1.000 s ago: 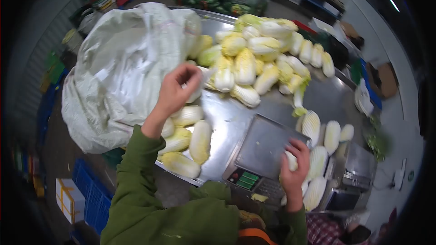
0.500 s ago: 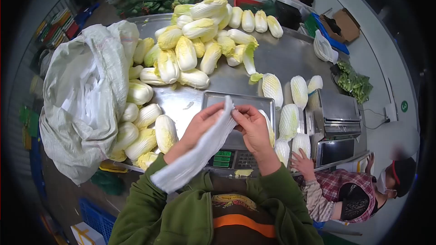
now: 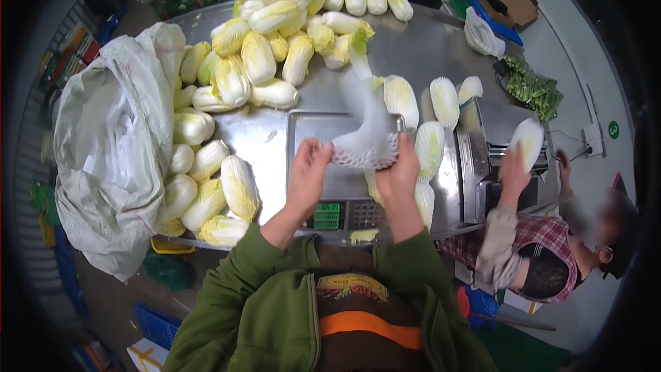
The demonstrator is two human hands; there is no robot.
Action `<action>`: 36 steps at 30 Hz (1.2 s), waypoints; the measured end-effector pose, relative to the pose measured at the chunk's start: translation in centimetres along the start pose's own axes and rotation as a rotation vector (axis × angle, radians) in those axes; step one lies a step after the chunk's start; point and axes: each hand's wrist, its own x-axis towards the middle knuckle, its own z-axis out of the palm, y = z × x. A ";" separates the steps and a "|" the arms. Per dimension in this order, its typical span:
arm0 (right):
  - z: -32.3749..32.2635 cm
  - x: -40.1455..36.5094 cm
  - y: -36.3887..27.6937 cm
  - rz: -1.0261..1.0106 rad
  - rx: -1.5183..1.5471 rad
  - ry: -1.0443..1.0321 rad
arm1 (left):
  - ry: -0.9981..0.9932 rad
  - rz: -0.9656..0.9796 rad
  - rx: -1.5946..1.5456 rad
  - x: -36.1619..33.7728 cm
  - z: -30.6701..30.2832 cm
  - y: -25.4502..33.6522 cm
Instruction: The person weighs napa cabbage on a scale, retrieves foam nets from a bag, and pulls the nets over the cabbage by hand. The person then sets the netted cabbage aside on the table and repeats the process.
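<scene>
A white foam net sleeve [image 3: 368, 139] is stretched between my two hands above the scale's metal tray [image 3: 303, 122]. My left hand [image 3: 308, 173] pinches the left side of its mouth. The right side is gripped by my right hand [image 3: 399, 173]. The sleeve's far end is blurred and curves away toward the back. Partly hidden by my right hand, a napa cabbage [image 3: 373, 187] lies at the tray's right side. Just right of it stand several cabbages in foam nets, one of them a pale green netted cabbage [image 3: 430, 148].
Bare napa cabbages [image 3: 259, 59] are heaped at the back left. A white woven sack [image 3: 158, 76] holding foam sleeves stands at the left. At the right, a co-worker's hand [image 3: 512, 173] holds a netted cabbage [image 3: 527, 142] by a metal machine [image 3: 506, 120].
The sleeve has gone from hanging flat across my left forearm to being spread at its mouth, its tail swung away. My hands have moved apart. The co-worker has lifted a netted cabbage.
</scene>
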 end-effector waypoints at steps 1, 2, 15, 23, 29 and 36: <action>-0.6 0.3 -0.7 0.092 -0.033 -0.063 | 0.008 -0.137 -0.214 0.0 0.9 2.5; -1.1 0.3 -1.2 0.184 -0.064 -0.129 | -0.054 -0.134 -0.486 0.7 0.9 3.0; -5.0 7.2 -6.0 0.085 -1.797 -0.704 | -0.186 -0.700 -0.337 -1.2 2.9 -4.9; -4.9 12.6 -2.7 0.016 -2.277 -0.228 | 0.076 -0.601 0.250 3.9 4.1 -11.7; -9.4 13.7 -1.1 0.234 -1.049 -0.015 | 0.243 -0.432 0.020 6.5 7.0 -9.6; -8.8 10.3 -2.2 0.438 -0.452 -0.122 | 0.121 -0.390 -0.232 6.5 5.7 -7.2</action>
